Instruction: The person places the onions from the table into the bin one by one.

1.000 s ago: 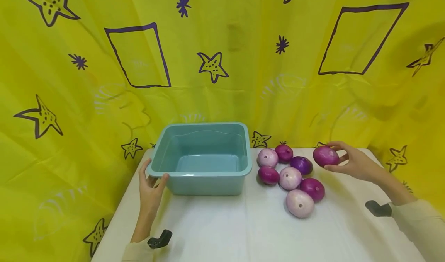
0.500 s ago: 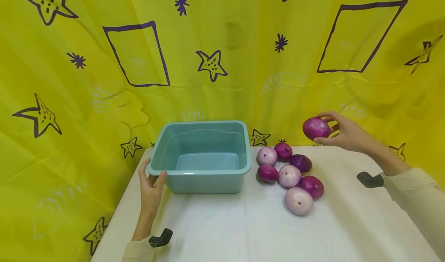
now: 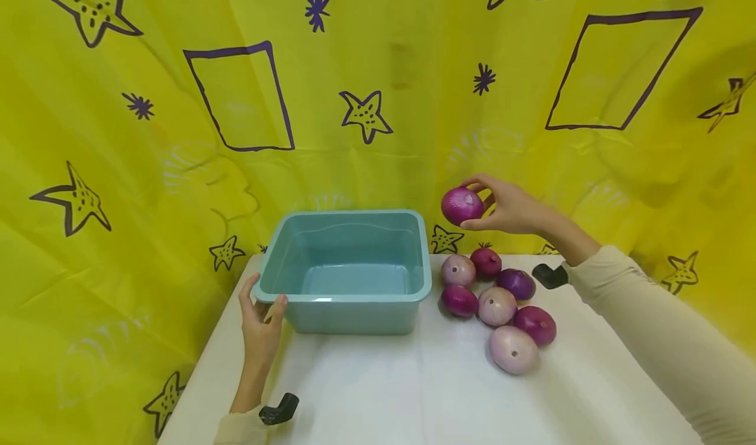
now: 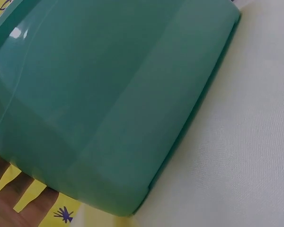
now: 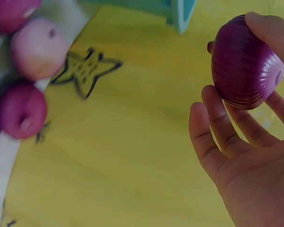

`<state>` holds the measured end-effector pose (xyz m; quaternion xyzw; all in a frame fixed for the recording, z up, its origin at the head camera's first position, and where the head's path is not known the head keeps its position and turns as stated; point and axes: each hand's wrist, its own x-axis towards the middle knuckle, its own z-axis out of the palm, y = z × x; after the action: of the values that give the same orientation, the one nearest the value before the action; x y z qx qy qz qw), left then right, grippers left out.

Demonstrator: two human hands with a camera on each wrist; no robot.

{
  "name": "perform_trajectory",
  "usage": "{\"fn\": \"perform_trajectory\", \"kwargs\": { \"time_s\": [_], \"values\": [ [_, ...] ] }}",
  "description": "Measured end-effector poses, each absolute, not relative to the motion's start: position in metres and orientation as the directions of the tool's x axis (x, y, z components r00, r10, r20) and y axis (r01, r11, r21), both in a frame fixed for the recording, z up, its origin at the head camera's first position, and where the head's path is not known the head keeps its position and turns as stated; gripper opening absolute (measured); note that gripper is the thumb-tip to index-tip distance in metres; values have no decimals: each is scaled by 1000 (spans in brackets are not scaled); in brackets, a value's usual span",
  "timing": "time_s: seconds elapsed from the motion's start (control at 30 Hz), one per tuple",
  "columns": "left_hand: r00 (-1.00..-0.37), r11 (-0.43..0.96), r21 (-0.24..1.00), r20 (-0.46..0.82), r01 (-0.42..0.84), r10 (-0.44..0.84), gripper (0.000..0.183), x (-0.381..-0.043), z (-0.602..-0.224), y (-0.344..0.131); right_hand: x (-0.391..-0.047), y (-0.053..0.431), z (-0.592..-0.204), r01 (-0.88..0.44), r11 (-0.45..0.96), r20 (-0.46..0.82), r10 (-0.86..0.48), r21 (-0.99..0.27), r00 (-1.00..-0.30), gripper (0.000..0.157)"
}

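Observation:
In the head view my right hand (image 3: 510,205) holds a purple onion (image 3: 462,206) in the air, to the right of the basin's far rim. The right wrist view shows the thumb on one side of that onion (image 5: 246,66) and fingers on the other. A teal plastic basin (image 3: 354,314) stands on the table, its visible inside bare. My left hand (image 3: 261,333) grips its front left corner, thumb at the front rim and fingers along the left side. In the left wrist view the basin wall (image 4: 109,94) covers most of the picture.
Several onions, dark purple (image 3: 534,325) and pale pink (image 3: 514,350), lie clustered to the right of the basin on the white-covered table (image 3: 378,392). A yellow curtain (image 3: 401,169) with drawn stars hangs behind and at both sides.
My right hand has lifted the onion up from the table's right side, then carried it left toward the basin. The left hand stays at the basin's corner.

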<state>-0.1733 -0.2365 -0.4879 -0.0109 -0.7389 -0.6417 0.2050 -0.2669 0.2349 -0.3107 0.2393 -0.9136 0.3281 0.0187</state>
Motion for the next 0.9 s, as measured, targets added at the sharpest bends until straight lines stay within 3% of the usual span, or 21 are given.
{"fn": "perform_trajectory", "kwargs": {
  "time_s": [0.57,0.9],
  "values": [
    [-896,213,929,354,303,-269,68,-173,-493,-237,-313,104,-328,-533,565,117,-610,-630,-784,70],
    [-896,232,926,355,299,-266,67,-174,-494,-236,-322,72,-337,-538,591,83,-623,-601,-778,71]
  ]
}}
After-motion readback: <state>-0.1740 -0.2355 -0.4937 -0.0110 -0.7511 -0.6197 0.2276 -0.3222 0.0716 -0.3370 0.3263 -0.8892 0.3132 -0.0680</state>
